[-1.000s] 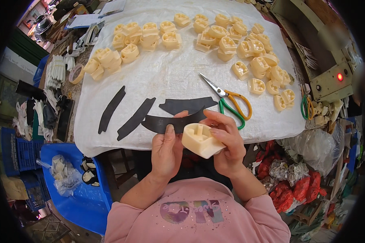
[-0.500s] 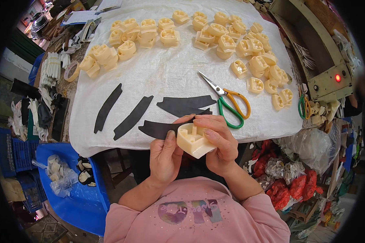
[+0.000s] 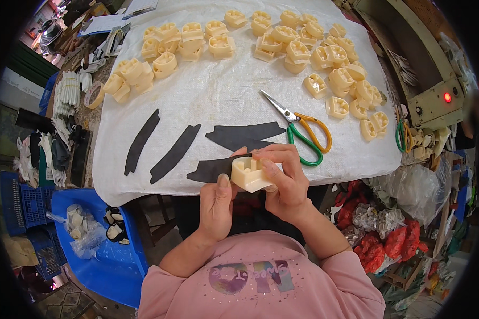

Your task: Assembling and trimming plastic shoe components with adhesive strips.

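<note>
Holding steady over the near table point(image 3: 143, 175) edge, both hands kept the cream plastic part point(image 3: 250, 174) — left hand point(image 3: 216, 204) under it with thumb pressed up, right hand point(image 3: 285, 181) fingers point(image 3: 271, 155) curled closed over its top. Compared with a second earlier, the part sat slightly rotated; the black strip point(image 3: 213, 169) lay just behind it, scissors point(image 3: 300, 130) untouched.
</note>
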A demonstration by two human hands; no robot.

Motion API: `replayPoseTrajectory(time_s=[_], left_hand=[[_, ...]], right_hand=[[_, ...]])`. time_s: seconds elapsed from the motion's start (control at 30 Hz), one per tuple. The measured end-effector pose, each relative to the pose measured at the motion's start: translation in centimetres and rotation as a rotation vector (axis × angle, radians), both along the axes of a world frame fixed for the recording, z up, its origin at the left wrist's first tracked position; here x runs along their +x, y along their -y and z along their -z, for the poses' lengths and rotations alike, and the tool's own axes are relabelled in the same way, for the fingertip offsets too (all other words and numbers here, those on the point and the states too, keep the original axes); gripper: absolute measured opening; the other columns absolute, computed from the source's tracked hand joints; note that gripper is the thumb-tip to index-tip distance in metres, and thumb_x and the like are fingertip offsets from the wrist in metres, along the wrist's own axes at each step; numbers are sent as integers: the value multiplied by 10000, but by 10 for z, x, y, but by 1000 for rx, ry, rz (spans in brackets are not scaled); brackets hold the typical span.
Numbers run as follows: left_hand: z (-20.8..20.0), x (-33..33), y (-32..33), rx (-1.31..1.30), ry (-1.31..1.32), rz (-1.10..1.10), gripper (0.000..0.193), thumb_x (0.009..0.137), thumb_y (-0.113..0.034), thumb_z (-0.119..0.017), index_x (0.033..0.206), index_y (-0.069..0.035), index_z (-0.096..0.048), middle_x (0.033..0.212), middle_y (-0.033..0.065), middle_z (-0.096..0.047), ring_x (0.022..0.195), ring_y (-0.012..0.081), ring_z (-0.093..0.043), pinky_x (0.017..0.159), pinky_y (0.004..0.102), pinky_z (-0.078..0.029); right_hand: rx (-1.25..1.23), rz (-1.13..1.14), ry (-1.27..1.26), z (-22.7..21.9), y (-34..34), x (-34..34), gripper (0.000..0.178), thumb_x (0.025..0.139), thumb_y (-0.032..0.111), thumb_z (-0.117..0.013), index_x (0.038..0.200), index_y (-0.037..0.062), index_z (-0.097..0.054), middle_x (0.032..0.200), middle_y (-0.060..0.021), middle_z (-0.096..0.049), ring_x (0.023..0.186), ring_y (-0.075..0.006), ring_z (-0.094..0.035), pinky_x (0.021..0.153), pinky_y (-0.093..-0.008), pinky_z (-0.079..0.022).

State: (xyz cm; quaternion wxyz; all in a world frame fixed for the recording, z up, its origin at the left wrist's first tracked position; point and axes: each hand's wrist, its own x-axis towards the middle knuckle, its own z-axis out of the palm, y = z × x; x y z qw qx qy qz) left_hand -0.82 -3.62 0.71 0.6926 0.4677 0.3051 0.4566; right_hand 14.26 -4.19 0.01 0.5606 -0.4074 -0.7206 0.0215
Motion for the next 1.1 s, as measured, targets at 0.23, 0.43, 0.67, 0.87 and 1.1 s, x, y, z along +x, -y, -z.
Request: replayPoseTrajectory(time_s=[0.23, 0.43, 0.67, 0.87, 1.1], left_hand=[[-13, -18, -16, 183, -259, -223, 303, 952, -126, -455, 1072, 128, -567, 1007, 163, -618, 886, 179, -621, 824, 293, -502], [-6, -9, -11, 121, -394, -164, 302, 958, -151, -461, 1063, 101, -590, 970, 126, -626, 886, 157, -600, 833, 306, -508], [1, -3, -10, 123, -412, -90, 312, 964, -138, -440, 1105, 108, -571, 1004, 149, -622, 912, 174, -604, 850, 317, -513], [-1, 2, -4, 267, -529, -94, 333, 960, -120, -419, 1165, 118, -530, 1028, 162, -620, 917, 195, -607, 855, 316, -495], [-2, -1, -5, 394, -488, -134, 319, 938, -81, -447, 1196, 91, -522, 1156, 188, -577, 1038, 236, -573, 883, 345, -487]], right_hand=[[-91, 45, 194, -17, 7, 10, 494, 586, -13, -660, 1057, 109, -575, 955, -99, -557, 897, -284, -512, 775, -415, -377], [-331, 204, 466, -36, 15, 5, 405, 564, 48, -688, 950, 126, -593, 874, -65, -492, 923, -269, -464, 812, -463, -260], [-370, 220, 515, -32, 14, 10, 367, 579, 70, -689, 927, 114, -583, 847, -78, -484, 903, -275, -468, 804, -456, -276], [-280, 211, 483, -28, 15, 11, 313, 612, 95, -672, 910, 113, -580, 823, -92, -479, 877, -278, -474, 806, -469, -292], [-294, 161, 377, -8, 7, 21, 376, 607, 45, -653, 969, 123, -591, 878, -72, -486, 904, -273, -464, 825, -454, -283]])
